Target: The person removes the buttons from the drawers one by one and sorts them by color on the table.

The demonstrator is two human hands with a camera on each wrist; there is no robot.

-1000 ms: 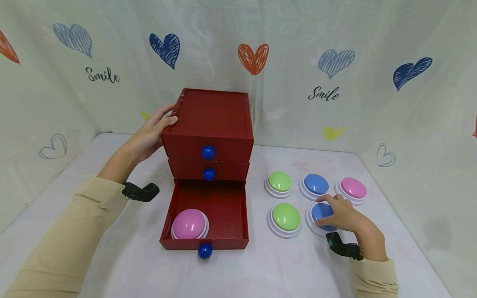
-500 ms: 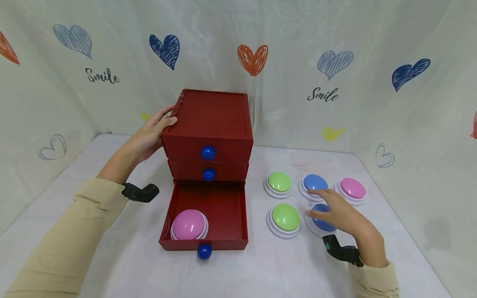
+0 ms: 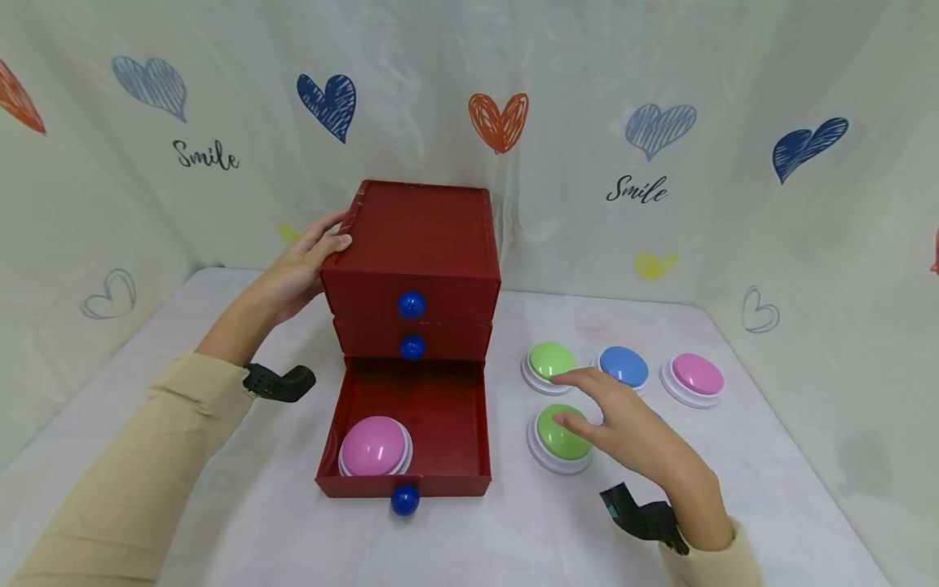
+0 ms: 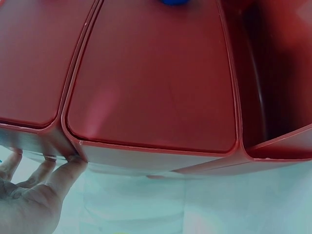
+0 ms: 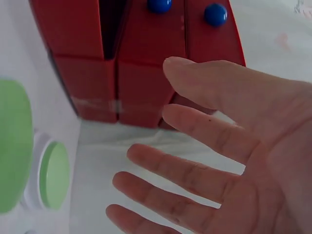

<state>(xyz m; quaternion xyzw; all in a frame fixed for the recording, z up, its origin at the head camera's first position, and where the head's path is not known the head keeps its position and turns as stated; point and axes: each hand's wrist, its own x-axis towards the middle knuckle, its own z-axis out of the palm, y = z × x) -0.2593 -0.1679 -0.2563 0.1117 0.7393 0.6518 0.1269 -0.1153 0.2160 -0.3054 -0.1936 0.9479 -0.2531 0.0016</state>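
The left hand (image 3: 297, 265) rests against the far left top edge of the red three-drawer chest (image 3: 418, 236), thumb laid on the rim and fingers straight along the side wall; its grip is spread flat and pinches nothing. The left wrist view shows the fingertips (image 4: 63, 168) touching the chest's corner. The chest stands on the white desk (image 3: 220, 505), with its two upper drawers shut and the bottom drawer (image 3: 407, 424) pulled out toward the near side. A pink dome button on a white base (image 3: 374, 447) sits in that drawer's near left corner.

Right of the chest, the right hand (image 3: 623, 428) hovers with fingers spread and relaxed, holding nothing, its fingertips over the near green dome button (image 3: 559, 436) and close to the far green dome button (image 3: 550, 360). Farther right lie a blue dome button (image 3: 623, 367) and a pink dome button (image 3: 697, 375) in the far row.
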